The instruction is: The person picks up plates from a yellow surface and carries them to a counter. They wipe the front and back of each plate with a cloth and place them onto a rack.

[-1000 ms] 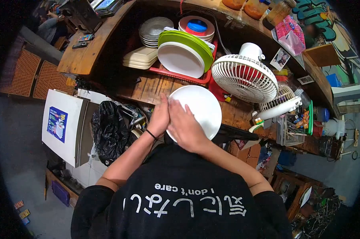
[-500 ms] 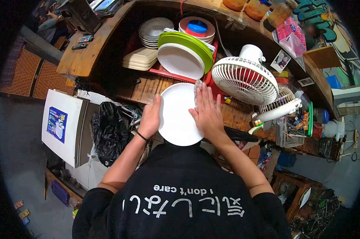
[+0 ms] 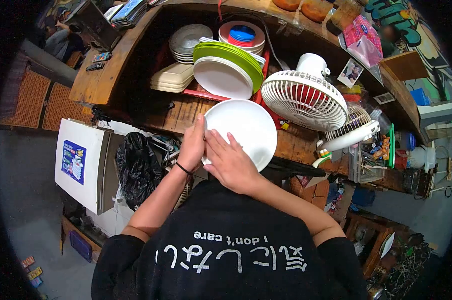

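A round white plate [image 3: 248,125] is held in front of the chest, its face up. My left hand [image 3: 192,145], with a black band at the wrist, grips the plate's left edge. My right hand [image 3: 231,159] lies across the lower left part of the plate, its fingertips close to my left hand. Whether a cloth or anything else is under the right palm is hidden. Beyond the plate, white plates [image 3: 221,80] and green plates [image 3: 231,55] stand tilted in a red rack [image 3: 206,95] on the wooden shelf.
A white fan [image 3: 306,100] stands right of the plate. Cream containers [image 3: 171,79] and glass plates [image 3: 188,39] sit at the shelf's left. A black plastic bag [image 3: 138,167] hangs beside a white cabinet [image 3: 81,167]. A clear bin [image 3: 366,167] is at the right.
My right hand has moved from the plate's right side across to its left side, over towards my left hand. The plate has shifted right relative to my left hand.
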A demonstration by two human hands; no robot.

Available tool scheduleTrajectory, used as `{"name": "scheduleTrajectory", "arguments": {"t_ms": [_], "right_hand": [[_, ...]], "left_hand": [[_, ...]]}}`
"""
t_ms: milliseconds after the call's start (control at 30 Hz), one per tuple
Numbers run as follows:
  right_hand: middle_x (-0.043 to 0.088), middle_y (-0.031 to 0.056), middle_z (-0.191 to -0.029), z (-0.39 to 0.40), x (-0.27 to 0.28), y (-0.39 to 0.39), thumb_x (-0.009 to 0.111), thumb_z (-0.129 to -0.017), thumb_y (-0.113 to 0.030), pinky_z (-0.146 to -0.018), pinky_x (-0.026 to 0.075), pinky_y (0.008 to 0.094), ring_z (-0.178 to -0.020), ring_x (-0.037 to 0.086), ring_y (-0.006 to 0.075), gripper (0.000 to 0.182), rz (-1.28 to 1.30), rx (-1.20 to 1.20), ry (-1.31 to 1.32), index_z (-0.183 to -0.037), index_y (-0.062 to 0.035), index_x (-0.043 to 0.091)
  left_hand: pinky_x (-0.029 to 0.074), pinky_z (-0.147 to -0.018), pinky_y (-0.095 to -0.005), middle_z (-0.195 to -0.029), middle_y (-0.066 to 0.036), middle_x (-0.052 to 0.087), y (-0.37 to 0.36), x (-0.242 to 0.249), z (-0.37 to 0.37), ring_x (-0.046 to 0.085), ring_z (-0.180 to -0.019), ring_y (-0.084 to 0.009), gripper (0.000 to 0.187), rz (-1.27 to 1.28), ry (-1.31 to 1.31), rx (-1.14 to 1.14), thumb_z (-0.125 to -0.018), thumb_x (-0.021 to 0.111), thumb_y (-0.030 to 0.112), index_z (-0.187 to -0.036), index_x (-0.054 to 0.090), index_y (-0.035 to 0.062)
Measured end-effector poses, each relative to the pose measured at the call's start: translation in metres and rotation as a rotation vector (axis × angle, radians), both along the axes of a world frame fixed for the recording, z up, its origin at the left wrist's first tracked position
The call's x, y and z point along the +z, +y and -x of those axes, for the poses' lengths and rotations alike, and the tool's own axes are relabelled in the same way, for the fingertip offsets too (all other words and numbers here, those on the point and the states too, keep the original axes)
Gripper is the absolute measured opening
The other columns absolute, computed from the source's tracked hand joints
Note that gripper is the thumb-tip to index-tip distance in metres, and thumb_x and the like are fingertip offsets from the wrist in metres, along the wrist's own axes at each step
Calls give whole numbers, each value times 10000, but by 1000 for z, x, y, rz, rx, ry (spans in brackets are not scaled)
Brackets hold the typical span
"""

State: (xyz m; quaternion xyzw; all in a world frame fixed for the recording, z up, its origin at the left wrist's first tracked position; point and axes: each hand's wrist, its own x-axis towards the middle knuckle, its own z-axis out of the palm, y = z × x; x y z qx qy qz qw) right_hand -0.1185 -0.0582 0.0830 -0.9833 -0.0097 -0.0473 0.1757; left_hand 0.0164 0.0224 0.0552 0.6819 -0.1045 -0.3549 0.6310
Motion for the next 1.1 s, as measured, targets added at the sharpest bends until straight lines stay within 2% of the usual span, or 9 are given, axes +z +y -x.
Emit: {"name": "scheduleTrajectory", "arguments": {"t_ms": [200, 333, 467, 600, 833, 933, 1033, 1067, 1100], "right_hand": [[195, 245, -1540, 18, -7, -40, 548, -908, -415, -1122, 169, 595, -1423, 223, 377, 804, -12, -343, 56, -1470, 50, 210], [172, 288, -1528, -3, -24, -43, 545, -912, -428, -1144, 149, 556, -1419, 215, 398, 809, 47, -481, -119, -1462, 64, 214], [265, 212, -1523, 5, -1, -12, 555, -912, -371, -1146, 204, 505, -1415, 258, 344, 726, -2, 22, 42, -1465, 6, 273], [301, 146, -1524, 33, 1, -30, 561, -911, -335, -1133, 222, 528, -1411, 281, 308, 684, -72, 161, 81, -1471, -52, 290], [219, 199, -1539, 35, -8, -57, 577, -900, -333, -1111, 175, 614, -1436, 214, 305, 726, 133, -370, 98, -1469, -9, 263], [326, 253, -1472, 33, -18, -58, 626, -888, -304, -1077, 311, 539, -1384, 335, 313, 713, 88, -506, -117, -1449, 1, 309], [566, 277, -1227, 38, -23, -60, 575, -945, -254, -908, 486, 349, -1113, 604, 305, 542, -459, -672, -389, -1372, 40, 418], [566, 277, -1227, 39, -20, -58, 575, -945, -254, -908, 486, 349, -1113, 604, 305, 542, -461, -670, -390, -1372, 40, 418], [611, 242, -1125, 39, -17, -55, 570, -949, -248, -867, 489, 340, -1029, 627, 287, 466, -805, -756, -336, -1298, 48, 481]], "left_hand": [[443, -601, -277, -701, -64, 626, 2, 21, -3, 550, -652, -103, 680, -88, -118, -115, -1006, 348, 529, -850, 639, -65], [449, -607, -309, -694, -92, 626, -3, 10, 7, 561, -650, -133, 708, -134, -173, -132, -998, 349, 548, -834, 629, -81], [447, -610, -307, -670, -71, 611, 0, -3, -7, 547, -654, -121, 706, -176, -82, -172, -992, 357, 559, -828, 631, -70], [448, -592, -287, -698, -56, 621, -1, 1, -3, 534, -637, -100, 688, -20, -73, -63, -997, 361, 544, -853, 637, -69], [440, -557, -286, -675, -48, 623, 4, 12, -7, 539, -587, -97, 675, -195, -197, -201, -1006, 368, 518, -805, 641, -66], [423, -535, -270, -644, -32, 603, 4, 20, -11, 525, -566, -85, 662, -119, -150, -191, -1003, 382, 515, -768, 636, -50], [408, -527, -255, -641, -13, 584, 10, 16, -18, 508, -569, -69, 644, -53, -82, -203, -1002, 395, 509, -756, 630, -38], [408, -527, -255, -641, -13, 584, 11, 16, -18, 508, -569, -69, 644, -54, -84, -201, -1002, 395, 509, -756, 630, -38], [405, -531, -250, -648, -5, 580, 11, 17, -18, 502, -579, -64, 641, -42, -97, -188, -1003, 393, 511, -757, 630, -32]]}}
